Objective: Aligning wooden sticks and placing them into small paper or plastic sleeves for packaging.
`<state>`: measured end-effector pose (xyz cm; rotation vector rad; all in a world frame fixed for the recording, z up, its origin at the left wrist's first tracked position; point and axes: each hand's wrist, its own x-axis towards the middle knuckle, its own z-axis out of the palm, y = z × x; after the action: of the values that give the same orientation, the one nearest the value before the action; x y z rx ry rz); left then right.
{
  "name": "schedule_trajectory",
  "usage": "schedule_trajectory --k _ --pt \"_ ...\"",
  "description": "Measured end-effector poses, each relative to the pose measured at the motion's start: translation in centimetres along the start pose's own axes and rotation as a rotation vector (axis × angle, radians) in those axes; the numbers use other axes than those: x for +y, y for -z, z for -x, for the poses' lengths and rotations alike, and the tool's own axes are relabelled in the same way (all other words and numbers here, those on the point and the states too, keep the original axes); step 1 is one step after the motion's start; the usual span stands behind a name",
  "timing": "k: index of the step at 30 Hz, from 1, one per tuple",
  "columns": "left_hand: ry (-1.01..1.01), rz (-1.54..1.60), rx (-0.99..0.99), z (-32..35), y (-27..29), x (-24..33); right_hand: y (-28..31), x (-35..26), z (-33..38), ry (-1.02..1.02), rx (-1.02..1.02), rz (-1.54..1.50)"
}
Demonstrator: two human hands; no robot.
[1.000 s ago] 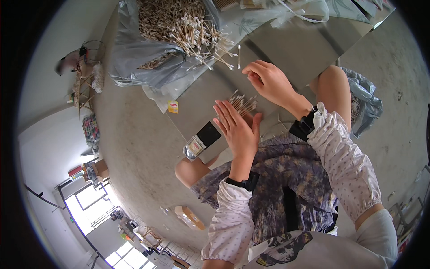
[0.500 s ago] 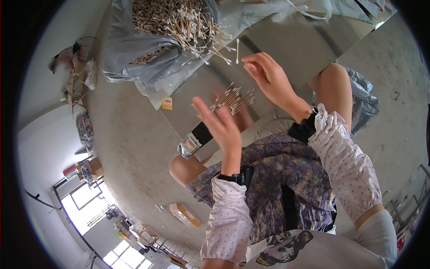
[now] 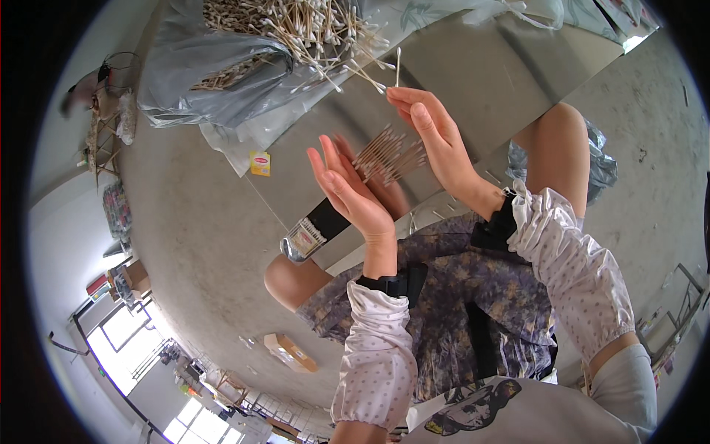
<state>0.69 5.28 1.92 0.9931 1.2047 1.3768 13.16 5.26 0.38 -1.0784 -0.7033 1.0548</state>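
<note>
A loose bundle of cotton swabs (image 3: 390, 154) lies on the shiny metal tabletop (image 3: 473, 74), between my two hands. Left of the bundle, my left hand (image 3: 355, 200) is raised with fingers stretched and thumb apart, holding nothing visible. On the other side my right hand (image 3: 440, 140) is open too, fingers extended and palm turned inward. Its fingertips are close to a single cotton swab (image 3: 399, 66); whether they touch it I cannot tell. Beyond, a large heap of cotton swabs (image 3: 314, 29) spills from a grey plastic bag (image 3: 177, 81).
A clear container of swabs with a label (image 3: 305, 238) lies at the table's near left corner, by my knee. A small yellow card (image 3: 260, 163) sits near the left edge. A grey plastic bag (image 3: 603, 159) hangs past my right knee. An open cardboard box (image 3: 291, 353) is on the floor.
My left hand has turned and its thumb now stands apart from the fingers. My right hand's fingers have straightened. The view has shifted slightly.
</note>
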Motion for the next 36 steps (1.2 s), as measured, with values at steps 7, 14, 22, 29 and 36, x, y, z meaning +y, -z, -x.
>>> schedule_trajectory --k 7,14,22,29,36 --pt "0.036 0.088 0.014 0.1 -1.2 0.2 0.2 -0.2 -1.1 0.008 -0.071 -0.044" --pt "-0.042 -0.038 0.059 0.4 -1.2 0.6 0.5 -0.8 -1.4 -0.051 -0.078 -0.173" --pt "-0.058 -0.292 -0.073 1.0 -1.4 0.5 0.0 -0.7 -0.3 -0.103 -0.071 -0.19" --pt "-0.45 -1.429 -0.605 2.2 -1.0 0.3 1.8 -0.7 -2.2 -0.04 0.028 -0.188" --pt "-0.414 -1.562 -0.575 4.0 -0.7 -1.1 1.5 -1.5 -2.1 -0.08 0.008 -0.183"
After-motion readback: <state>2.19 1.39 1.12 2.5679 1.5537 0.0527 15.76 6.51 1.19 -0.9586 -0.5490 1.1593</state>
